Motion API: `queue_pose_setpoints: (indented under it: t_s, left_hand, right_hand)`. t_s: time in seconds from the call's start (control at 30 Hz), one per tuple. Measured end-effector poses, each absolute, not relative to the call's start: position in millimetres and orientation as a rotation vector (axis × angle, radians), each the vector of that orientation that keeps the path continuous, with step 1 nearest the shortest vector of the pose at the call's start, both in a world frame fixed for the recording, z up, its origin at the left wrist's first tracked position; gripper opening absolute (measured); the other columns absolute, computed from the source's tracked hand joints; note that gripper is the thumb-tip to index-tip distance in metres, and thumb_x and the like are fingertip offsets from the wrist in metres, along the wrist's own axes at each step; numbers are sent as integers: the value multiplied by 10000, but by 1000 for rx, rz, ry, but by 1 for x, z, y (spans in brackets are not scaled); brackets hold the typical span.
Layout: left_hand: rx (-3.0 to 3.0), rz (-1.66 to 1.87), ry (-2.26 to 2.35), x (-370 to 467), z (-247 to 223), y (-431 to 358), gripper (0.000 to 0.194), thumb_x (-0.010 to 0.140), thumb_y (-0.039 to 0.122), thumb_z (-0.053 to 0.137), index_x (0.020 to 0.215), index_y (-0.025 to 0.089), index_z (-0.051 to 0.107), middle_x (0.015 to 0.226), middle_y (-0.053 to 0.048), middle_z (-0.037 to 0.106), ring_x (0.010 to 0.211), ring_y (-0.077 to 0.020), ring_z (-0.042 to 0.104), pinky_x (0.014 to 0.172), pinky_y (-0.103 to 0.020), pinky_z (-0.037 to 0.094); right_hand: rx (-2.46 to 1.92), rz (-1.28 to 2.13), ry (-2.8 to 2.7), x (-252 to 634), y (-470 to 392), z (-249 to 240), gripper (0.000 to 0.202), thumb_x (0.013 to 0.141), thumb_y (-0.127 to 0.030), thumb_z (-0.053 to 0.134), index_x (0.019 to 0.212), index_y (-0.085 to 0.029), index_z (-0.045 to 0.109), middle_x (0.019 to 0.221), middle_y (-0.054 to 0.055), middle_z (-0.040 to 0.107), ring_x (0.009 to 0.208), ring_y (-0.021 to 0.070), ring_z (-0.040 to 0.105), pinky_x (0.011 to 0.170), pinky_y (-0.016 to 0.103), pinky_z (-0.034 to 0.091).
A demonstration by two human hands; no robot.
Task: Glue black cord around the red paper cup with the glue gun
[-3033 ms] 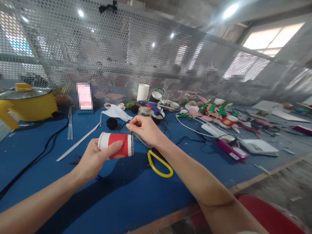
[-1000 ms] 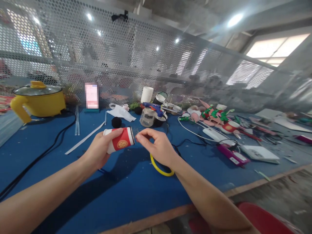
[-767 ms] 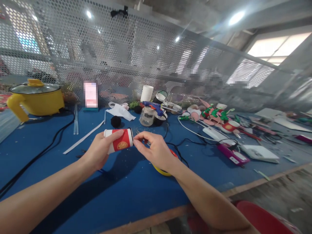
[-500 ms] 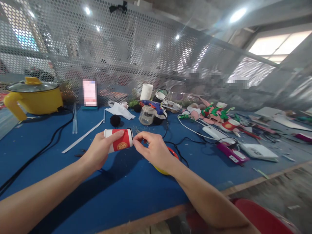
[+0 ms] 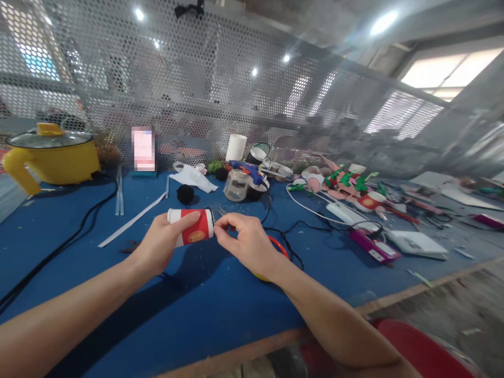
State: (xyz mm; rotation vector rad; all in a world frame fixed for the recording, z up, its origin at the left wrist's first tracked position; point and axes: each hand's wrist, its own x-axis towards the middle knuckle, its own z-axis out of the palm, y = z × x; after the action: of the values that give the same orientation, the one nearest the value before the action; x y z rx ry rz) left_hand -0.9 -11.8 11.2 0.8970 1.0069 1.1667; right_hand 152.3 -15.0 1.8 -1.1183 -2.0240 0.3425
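The left hand (image 5: 157,244) is grasping a red-and-white paper cup (image 5: 199,227) with a gold-coloured round print. The cup is lying sideways in the air above the blue bench (image 5: 189,320), between the two sets of fingers. A thin black band (image 5: 213,215) is running around the cup end nearest the right fingers.

The right hand (image 5: 252,245) is bringing its thumb and forefinger to this banded end. These fingers are curling close together; whether they are clenched on a strand cannot be told.

Beyond the left fingers, a black fuzzy ball (image 5: 185,194) is resting on the bench. A long white flat strip (image 5: 132,220) is lying to the left of those fingers, and dark-jawed pliers (image 5: 129,248) are showing just beside the left wrist.

Beyond the right fingers, a clear lidless-looking jar (image 5: 235,188) is standing near a blue glue gun (image 5: 249,170), with a white ribbed cup stack (image 5: 236,147) rising behind. A red curved handle (image 5: 279,244) and a yellow curved handle (image 5: 260,276) are showing partly beneath the right hand. A purple rectangular box (image 5: 374,248) is lying well to the right of the fingers
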Motion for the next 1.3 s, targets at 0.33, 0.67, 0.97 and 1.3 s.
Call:
queue_pose_setpoints:
  t_s: [0.33,0.67,0.97,1.3]
  left_hand:
    - [882,1160,1002,-1,12,-12,113,616,202,682,557,127,620,504,-11,642,453,-108,570,438,-176,439]
    - [880,1174,1031,0,11,-12,100,622,191,672,550,139,626,495,-3,642,447,-100,562,439,-171,429]
    - [1211,1126,1131,-3,6,-14,173,618,310,670,611,142,632,516,18,617,456,-100,513,457,-195,384]
    - [1457,1087,1192,-4,6,-15,263,648,388,614,635,126,639,575,-27,630,502,-131,525,474,-222,407]
  right_hand:
    - [-1053,448,-2020,158,-13,2,143,764,-192,474,673,-156,578,619,-7,589,573,90,512,569,192,379]
    - [-1125,426,-2006,154,-14,3,111,722,-153,493,636,-156,562,601,-7,572,565,96,495,562,202,370]
    - [-1167,674,-1925,162,-9,9,193,768,-253,457,663,-143,575,600,11,577,542,99,489,527,207,381]
    - [-1151,808,-1916,164,-8,10,139,730,-211,476,659,-142,574,627,12,591,571,99,501,567,221,411]
